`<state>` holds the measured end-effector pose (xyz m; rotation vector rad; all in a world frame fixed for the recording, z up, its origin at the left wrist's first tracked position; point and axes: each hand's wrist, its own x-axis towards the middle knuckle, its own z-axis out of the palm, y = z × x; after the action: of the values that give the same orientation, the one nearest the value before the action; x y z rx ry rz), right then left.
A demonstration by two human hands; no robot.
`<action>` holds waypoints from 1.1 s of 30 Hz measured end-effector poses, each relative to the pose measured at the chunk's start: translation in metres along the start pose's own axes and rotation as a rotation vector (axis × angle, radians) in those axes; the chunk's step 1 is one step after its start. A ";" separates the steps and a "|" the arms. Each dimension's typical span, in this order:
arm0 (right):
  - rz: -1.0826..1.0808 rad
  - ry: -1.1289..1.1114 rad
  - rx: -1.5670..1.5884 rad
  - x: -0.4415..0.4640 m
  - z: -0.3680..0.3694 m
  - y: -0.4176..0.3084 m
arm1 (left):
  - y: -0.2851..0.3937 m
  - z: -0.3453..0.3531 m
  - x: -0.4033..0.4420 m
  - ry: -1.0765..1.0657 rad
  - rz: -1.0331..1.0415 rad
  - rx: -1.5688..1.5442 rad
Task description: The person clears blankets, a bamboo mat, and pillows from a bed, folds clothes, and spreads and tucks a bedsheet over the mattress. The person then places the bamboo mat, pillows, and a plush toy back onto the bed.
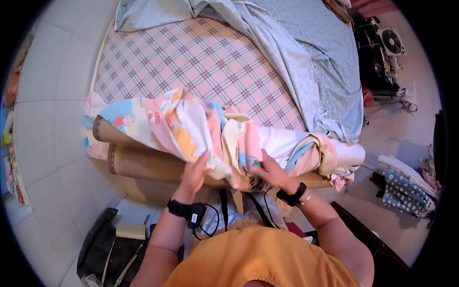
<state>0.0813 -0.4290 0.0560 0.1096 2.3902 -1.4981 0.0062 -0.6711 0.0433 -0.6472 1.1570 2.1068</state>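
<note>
A printed cloth (184, 129) in pink, cream, yellow and light blue, with cartoon figures, lies bunched over the padded end of a bed. It looks like a bed sheet or a cover. My left hand (194, 176) is closed on its near edge, the thumb pointing up along the folds. To the right, my right hand (273, 172) pinches another gathered part of the same cloth, some fingers hidden behind it. Between the hands the cloth hangs in loose folds. Its right end is rumpled over the white part of the bed end (277, 143).
Beyond the cloth lies a pink plaid mattress (191, 62), with a light blue sheet (325, 71) heaped along its right side. A brown bag (130, 231) sits at lower left. A fan (391, 41) and a dotted cloth (406, 193) are at right.
</note>
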 end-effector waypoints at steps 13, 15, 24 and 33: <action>0.028 -0.173 -0.345 0.060 -0.096 -0.049 | -0.014 0.003 0.080 0.173 0.690 1.692; -0.010 -0.224 -0.360 0.093 -0.114 -0.052 | -0.018 0.003 0.064 0.381 0.782 1.712; -0.072 -0.443 -0.465 0.116 -0.086 -0.051 | 0.029 0.020 0.089 -0.377 0.463 2.002; 0.004 0.296 -0.728 0.214 -0.113 0.038 | -0.061 -0.010 0.045 -0.378 0.750 2.056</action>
<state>-0.1379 -0.3336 0.0030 0.1727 3.0045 -0.5561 0.0214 -0.6411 -0.0255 1.1697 2.5161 0.3564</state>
